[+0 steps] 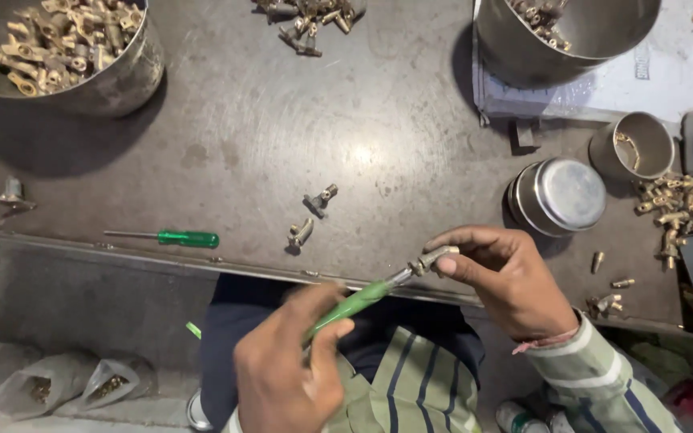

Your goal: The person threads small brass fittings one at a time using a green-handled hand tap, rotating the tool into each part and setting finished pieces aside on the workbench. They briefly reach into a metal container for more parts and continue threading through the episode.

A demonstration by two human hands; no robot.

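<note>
My left hand (286,373) grips a green-handled screwdriver (354,302), its tip pointing up and right into a small brass fitting (431,259). My right hand (507,277) pinches that fitting between thumb and fingers, just over the near edge of the dark metal workbench (282,136). Two more brass fittings (314,215) lie loose on the bench a little beyond the hands.
A second green screwdriver (172,237) lies at the bench's near left. Steel bowls of brass parts stand at far left (114,84) and far right (571,36). A lidded steel tin (559,195), a small cup (639,144) and a heap of fittings (679,210) sit at right. Bags of parts (66,385) lie on the floor.
</note>
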